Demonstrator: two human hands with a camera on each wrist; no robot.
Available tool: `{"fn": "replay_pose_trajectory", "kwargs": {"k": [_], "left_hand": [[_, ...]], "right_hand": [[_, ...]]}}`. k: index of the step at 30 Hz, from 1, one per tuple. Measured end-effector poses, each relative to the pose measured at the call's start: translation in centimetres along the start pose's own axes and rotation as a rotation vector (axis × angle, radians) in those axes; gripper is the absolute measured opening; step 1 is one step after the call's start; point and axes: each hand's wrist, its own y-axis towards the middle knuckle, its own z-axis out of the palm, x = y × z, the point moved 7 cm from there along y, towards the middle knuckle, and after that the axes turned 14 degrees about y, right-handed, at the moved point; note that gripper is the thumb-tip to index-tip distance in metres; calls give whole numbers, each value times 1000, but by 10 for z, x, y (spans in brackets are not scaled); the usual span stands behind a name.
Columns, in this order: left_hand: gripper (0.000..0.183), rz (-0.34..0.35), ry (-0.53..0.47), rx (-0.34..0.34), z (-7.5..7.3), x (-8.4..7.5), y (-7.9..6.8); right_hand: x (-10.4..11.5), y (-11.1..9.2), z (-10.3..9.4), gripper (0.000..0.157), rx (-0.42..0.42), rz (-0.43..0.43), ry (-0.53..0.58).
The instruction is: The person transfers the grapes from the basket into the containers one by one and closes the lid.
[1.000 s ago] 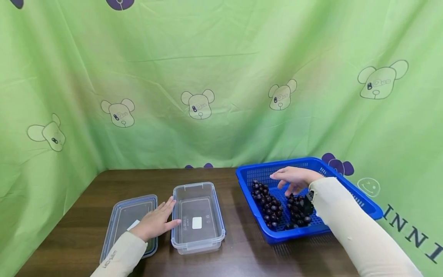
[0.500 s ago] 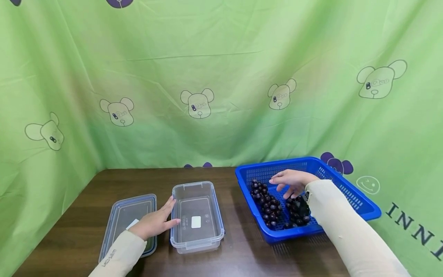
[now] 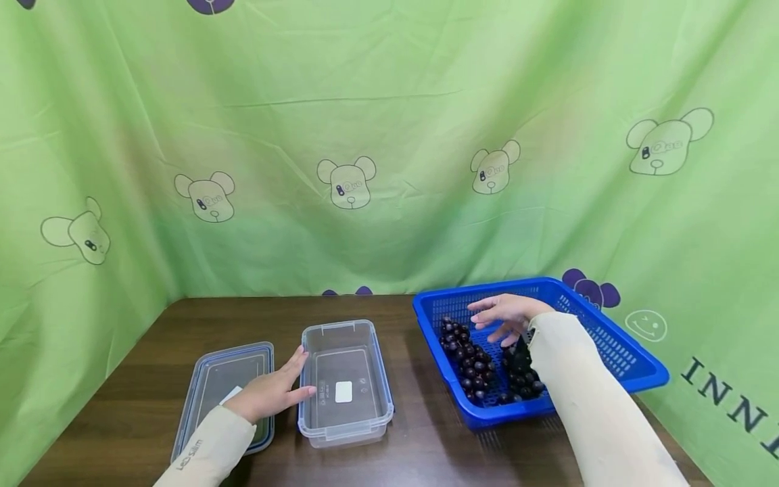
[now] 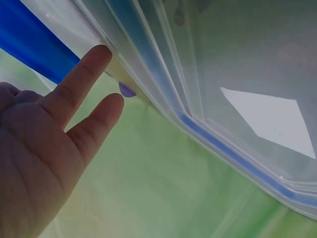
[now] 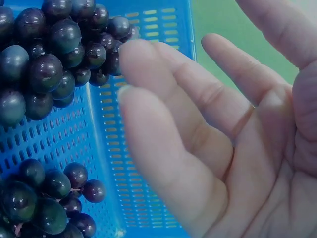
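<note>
My left hand lies along the left side of a clear plastic food container, its fingers straight against the rim. A white label shows on the container's floor. Over the blue plastic basket hovers my right hand, fingers loosely bent and holding nothing. Below it are two bunches of dark grapes: the left bunch and the right bunch, partly hidden by the hand and wrist. In the right wrist view the grapes are apart from the fingertips or just behind them; I cannot tell which.
A clear lid with a blue seal lies on the brown table, left of the container and partly under my left forearm. A green curtain with bear prints hangs behind and at both sides.
My right hand has shifted slightly left over the basket, and its fingers have spread a little. My left hand has stayed against the container.
</note>
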Motion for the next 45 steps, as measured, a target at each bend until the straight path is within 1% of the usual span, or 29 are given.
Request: {"fn": "replay_pose_trajectory", "kwargs": {"k": [2,5,10,12,15,19,24,30,34,39,42,45], "left_hand": [[77,5,4,-3,-1,-1,0],[76,-1,-1,0,1,-1,0],[75,-23,-10,40,8,0,-3],[75,-26,-9,54,10,0,-4],[75,-23,-7,55,10,0,-6],[75,-18,-4,51,6,1,-6],[76,-10,-1,40,1,1,-1],[76,-37,-2,45,2,5,-1],[77,-37,-13,43,1,5,-1],[78,-31,-21,35,0,3,0],[78,-35,-15,42,0,3,1],[78,-32,-16,52,1,1,2]], "right_hand": [[0,1,-2,69,10,-4,14],[-3,3,-4,68,-5,-3,51],[-18,6,-1,64,-47,-5,141],[-26,7,2,65,-54,6,167],[-32,9,5,71,-62,16,169],[-30,11,5,79,-63,15,143],[-27,11,4,78,-79,25,118],[-30,14,8,77,-82,46,102],[-34,14,9,76,-62,75,52],[-36,15,6,75,-54,101,-26],[-39,15,3,75,-64,118,-50],[-43,16,3,77,-60,127,-46]]}}
